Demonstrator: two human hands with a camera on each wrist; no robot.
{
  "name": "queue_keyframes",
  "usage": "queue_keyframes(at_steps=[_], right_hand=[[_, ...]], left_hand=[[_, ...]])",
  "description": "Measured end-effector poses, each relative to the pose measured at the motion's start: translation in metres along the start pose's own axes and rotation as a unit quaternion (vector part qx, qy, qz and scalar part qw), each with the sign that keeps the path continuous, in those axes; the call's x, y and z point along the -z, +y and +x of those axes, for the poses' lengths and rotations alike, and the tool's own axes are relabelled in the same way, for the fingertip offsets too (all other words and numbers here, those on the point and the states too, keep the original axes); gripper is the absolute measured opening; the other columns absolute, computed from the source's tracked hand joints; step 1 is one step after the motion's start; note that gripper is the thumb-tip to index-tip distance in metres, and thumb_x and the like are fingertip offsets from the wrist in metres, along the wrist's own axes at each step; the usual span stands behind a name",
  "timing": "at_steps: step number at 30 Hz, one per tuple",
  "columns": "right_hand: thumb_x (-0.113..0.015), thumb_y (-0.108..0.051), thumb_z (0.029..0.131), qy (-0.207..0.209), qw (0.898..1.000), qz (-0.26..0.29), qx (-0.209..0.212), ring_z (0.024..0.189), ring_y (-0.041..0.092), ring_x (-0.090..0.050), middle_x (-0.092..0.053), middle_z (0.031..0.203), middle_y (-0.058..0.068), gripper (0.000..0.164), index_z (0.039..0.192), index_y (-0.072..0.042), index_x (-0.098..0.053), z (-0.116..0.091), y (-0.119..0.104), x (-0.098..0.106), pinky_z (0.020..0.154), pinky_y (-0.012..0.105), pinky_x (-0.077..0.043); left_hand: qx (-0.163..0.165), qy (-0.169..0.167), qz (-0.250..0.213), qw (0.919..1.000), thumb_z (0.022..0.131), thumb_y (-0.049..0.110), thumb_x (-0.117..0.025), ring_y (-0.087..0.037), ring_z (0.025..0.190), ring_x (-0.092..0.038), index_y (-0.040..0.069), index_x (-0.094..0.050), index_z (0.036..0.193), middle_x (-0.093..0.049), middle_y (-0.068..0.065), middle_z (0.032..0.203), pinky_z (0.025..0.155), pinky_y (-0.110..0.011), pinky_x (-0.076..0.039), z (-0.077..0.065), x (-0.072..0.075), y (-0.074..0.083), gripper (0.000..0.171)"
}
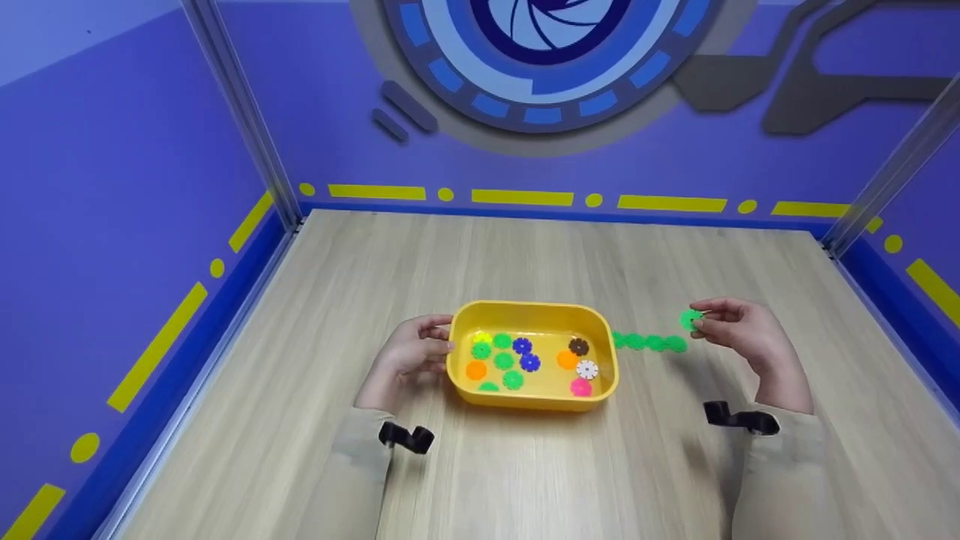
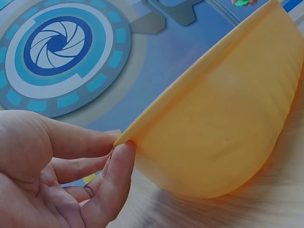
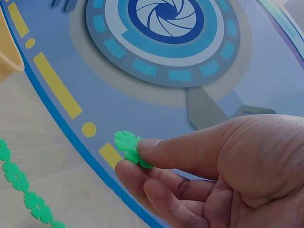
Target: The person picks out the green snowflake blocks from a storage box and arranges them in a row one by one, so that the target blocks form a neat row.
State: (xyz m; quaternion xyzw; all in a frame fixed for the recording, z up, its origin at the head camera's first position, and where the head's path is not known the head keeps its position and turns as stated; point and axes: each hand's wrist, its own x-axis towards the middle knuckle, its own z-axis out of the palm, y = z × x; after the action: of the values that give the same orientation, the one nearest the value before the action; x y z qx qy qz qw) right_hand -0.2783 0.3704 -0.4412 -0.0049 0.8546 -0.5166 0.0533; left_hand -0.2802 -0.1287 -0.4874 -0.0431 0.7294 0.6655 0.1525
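My left hand [image 1: 409,349] pinches the left rim of a yellow plastic bin [image 1: 532,403], thumb outside and index finger at the lip in the left wrist view. In the bin lie loose notched discs: several green discs [image 1: 504,361], blue discs [image 1: 530,363], orange discs [image 1: 476,370], a white disc [image 1: 586,369], a brown disc [image 1: 578,346], a pink disc [image 1: 580,387] and a yellow disc [image 1: 482,337]. Raised at the right, my right hand [image 1: 739,330] holds a green notched disc piece [image 3: 128,145] between thumb and index finger; the fingertips partly cover it.
A chain of joined green discs [image 1: 655,343] lies on the wooden table [image 1: 540,480], running from the bin's right side toward my right hand. Blue panels [image 1: 150,187] with metal corner posts [image 1: 247,112] border the table at the back and sides.
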Motion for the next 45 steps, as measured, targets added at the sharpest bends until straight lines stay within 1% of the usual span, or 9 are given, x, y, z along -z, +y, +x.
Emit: queue_keyframes(at_steps=[6, 13, 20, 28, 32, 37, 43, 45], right_hand=[[-0.066, -0.015, 0.101, 0.0, 1.0, 0.01, -0.019, 0.086, 0.001, -0.073, -0.07, 0.094, -0.017, 0.046, 0.139, 0.009, -0.055, 0.003, 0.013, 0.002, 0.08, 0.015, -0.059], [-0.064, -0.012, 0.101, -0.003, 0.998, 0.036, -0.054, 0.086, 0.001, -0.073, -0.07, 0.096, -0.016, 0.049, 0.143, 0.01, -0.05, 0.006, 0.029, 0.004, 0.083, 0.018, -0.06], [-0.063, -0.013, 0.102, 0.01, 0.997, 0.019, -0.075, 0.083, 0.0, -0.072, -0.069, 0.09, -0.017, 0.048, 0.142, 0.01, -0.051, 0.012, 0.041, 0.004, 0.079, 0.019, -0.061], [-0.059, -0.011, 0.102, 0.019, 0.994, 0.019, -0.11, 0.079, 0.0, -0.069, -0.069, 0.087, -0.016, 0.048, 0.143, 0.012, -0.049, 0.017, 0.052, 0.002, 0.073, 0.019, -0.059], [-0.058, -0.006, 0.101, 0.028, 0.993, 0.033, -0.11, 0.077, 0.001, -0.07, -0.07, 0.086, -0.013, 0.048, 0.142, 0.016, -0.046, 0.019, 0.057, -0.001, 0.073, 0.018, -0.06], [-0.057, -0.005, 0.1, 0.041, 0.993, 0.01, -0.111, 0.075, 0.002, -0.069, -0.07, 0.086, -0.009, 0.047, 0.141, 0.016, -0.048, 0.02, 0.06, -0.005, 0.071, 0.017, -0.059], [-0.058, -0.005, 0.099, 0.055, 0.992, -0.007, -0.113, 0.078, 0.005, -0.067, -0.07, 0.093, -0.002, 0.041, 0.135, 0.015, -0.054, 0.02, 0.061, -0.01, 0.073, 0.018, -0.057], [-0.058, -0.005, 0.099, 0.059, 0.992, -0.017, -0.11, 0.077, 0.005, -0.066, -0.07, 0.093, -0.001, 0.04, 0.134, 0.015, -0.056, 0.02, 0.06, -0.012, 0.072, 0.018, -0.056]], left_hand=[[0.007, 0.003, 0.006, 1.0, 0.09, -0.007, -0.068, -0.015, 0.073, -0.063, 0.006, -0.06, 0.142, -0.06, -0.008, 0.106, 0.061, -0.026, -0.061, 0.001, 0.0, 0.0, 0.054], [0.004, 0.008, 0.002, 1.0, 0.088, -0.009, -0.069, -0.016, 0.075, -0.061, 0.005, -0.059, 0.143, -0.06, -0.008, 0.105, 0.065, -0.031, -0.062, 0.0, -0.001, -0.001, 0.057], [0.006, 0.013, -0.007, 0.9999, 0.088, -0.01, -0.069, -0.016, 0.074, -0.06, 0.007, -0.061, 0.141, -0.059, -0.007, 0.101, 0.062, -0.029, -0.06, -0.001, -0.002, 0.0, 0.056], [0.004, 0.009, -0.01, 0.9999, 0.089, -0.009, -0.069, -0.016, 0.073, -0.06, 0.006, -0.061, 0.141, -0.058, -0.007, 0.102, 0.06, -0.027, -0.06, 0.0, -0.002, -0.001, 0.055], [0.003, 0.009, -0.006, 0.9999, 0.089, -0.009, -0.069, -0.016, 0.073, -0.06, 0.005, -0.06, 0.141, -0.058, -0.007, 0.102, 0.058, -0.025, -0.059, 0.0, -0.001, -0.001, 0.054], [0.005, 0.008, -0.001, 1.0, 0.09, -0.008, -0.069, -0.016, 0.072, -0.06, 0.005, -0.06, 0.142, -0.059, -0.007, 0.103, 0.058, -0.025, -0.059, 0.0, -0.001, -0.001, 0.055], [0.017, 0.014, 0.013, 0.9997, 0.09, -0.006, -0.07, -0.017, 0.076, -0.062, 0.009, -0.06, 0.143, -0.06, -0.01, 0.11, 0.063, -0.027, -0.061, -0.001, -0.001, 0.001, 0.055], [0.019, 0.015, 0.013, 0.9996, 0.09, -0.006, -0.07, -0.017, 0.077, -0.062, 0.01, -0.06, 0.143, -0.061, -0.01, 0.11, 0.063, -0.027, -0.061, -0.001, -0.001, 0.002, 0.055]])
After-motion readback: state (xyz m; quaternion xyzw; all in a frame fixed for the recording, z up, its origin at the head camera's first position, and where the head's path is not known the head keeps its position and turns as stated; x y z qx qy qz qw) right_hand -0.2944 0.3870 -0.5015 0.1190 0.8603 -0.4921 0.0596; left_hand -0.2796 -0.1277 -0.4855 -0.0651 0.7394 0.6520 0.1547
